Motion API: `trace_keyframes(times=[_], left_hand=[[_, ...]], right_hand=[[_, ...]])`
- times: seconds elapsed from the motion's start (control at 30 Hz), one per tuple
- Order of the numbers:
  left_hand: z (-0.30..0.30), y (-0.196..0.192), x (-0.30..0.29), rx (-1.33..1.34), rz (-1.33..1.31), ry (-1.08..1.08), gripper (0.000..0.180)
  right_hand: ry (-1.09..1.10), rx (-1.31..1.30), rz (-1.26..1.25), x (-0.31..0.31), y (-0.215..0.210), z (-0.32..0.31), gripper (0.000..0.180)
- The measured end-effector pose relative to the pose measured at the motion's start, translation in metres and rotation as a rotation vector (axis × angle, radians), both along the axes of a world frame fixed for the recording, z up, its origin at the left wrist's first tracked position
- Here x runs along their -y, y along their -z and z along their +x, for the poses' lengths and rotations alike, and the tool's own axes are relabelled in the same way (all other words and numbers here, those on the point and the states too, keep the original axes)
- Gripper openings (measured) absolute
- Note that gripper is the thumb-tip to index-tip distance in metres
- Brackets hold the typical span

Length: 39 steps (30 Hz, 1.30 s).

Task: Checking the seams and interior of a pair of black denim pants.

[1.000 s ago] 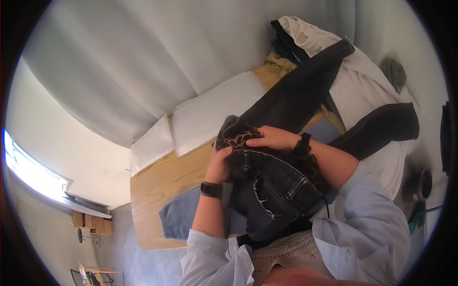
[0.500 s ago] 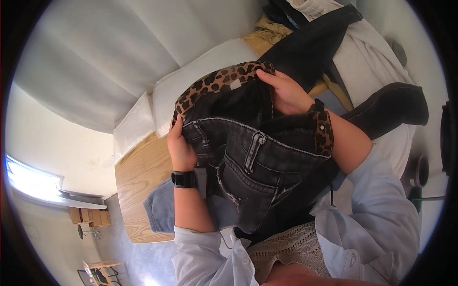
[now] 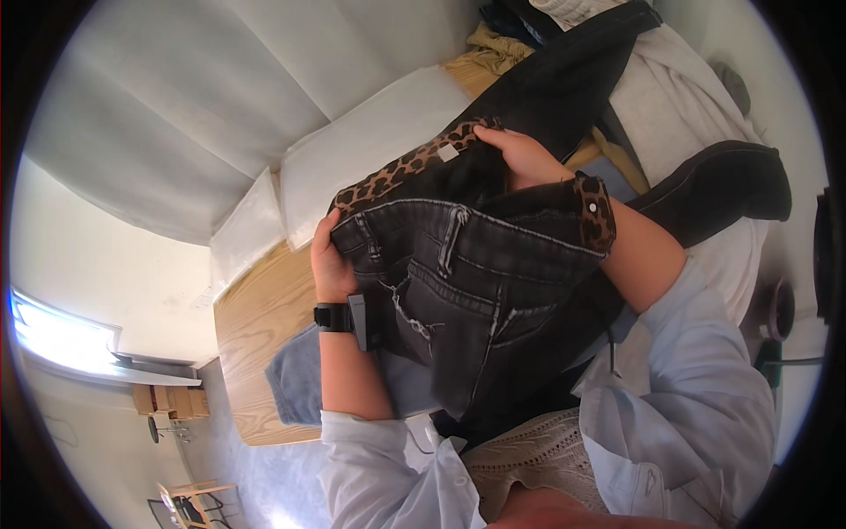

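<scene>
A pair of black jeans [image 3: 458, 344] is held up in front of me, its waist toward the far side. The waistband's inside [image 3: 405, 172] is leopard print with a small white label. My left hand [image 3: 330, 267] grips the waistband's left end, thumb on top. On the other side my right hand [image 3: 529, 161] pinches the waistband, its thumb on the print and its fingers hidden behind the cloth. A loose waistband end with a button hangs over my right wrist. The legs spread to the far right, over other cloth.
Under the jeans lies a blue-grey garment [image 3: 295, 379] on a wooden table [image 3: 242, 335]. White sheet-like packets [image 3: 352, 123] rest along the far edge by a pale curtain. White cloth [image 3: 670, 115] and folded clothes [image 3: 502, 48] lie at the far right.
The waistband has been drawn straighter and flatter between my hands, so its opening is narrower. Both hands keep their hold and have shifted only slightly.
</scene>
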<state>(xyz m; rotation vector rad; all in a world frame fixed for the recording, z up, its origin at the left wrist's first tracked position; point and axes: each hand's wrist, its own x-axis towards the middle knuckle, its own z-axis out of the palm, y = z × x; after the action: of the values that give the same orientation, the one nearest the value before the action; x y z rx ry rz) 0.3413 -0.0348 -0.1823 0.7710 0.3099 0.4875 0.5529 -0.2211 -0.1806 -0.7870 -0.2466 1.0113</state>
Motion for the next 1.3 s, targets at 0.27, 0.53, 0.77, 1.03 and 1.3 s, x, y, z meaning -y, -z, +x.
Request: trace_keyframes(times=[0.27,0.53,0.77,1.03,1.3], left_hand=[[-0.009,-0.014,-0.002,0.035,0.190,0.019,0.037],[-0.031,-0.054,0.017,-0.620,0.723,-0.098,0.047],[-0.036,-0.053,0.024,-0.663,0.712,-0.093,0.043],[-0.016,-0.026,0.016,-0.190,0.536,-0.082,0.037],[-0.017,-0.047,0.035,-0.087,0.676,-0.255,0.048]], right_hand=[[0.177,0.303,-0.185,0.010,-0.008,0.004,0.033],[0.045,0.444,-0.164,0.015,-0.013,0.006,0.053],[-0.063,0.721,-0.324,0.011,-0.007,0.007,0.050],[-0.154,0.870,-0.203,0.016,-0.018,-0.004,0.041],[-0.099,0.838,-0.128,0.022,-0.023,-0.016,0.037]])
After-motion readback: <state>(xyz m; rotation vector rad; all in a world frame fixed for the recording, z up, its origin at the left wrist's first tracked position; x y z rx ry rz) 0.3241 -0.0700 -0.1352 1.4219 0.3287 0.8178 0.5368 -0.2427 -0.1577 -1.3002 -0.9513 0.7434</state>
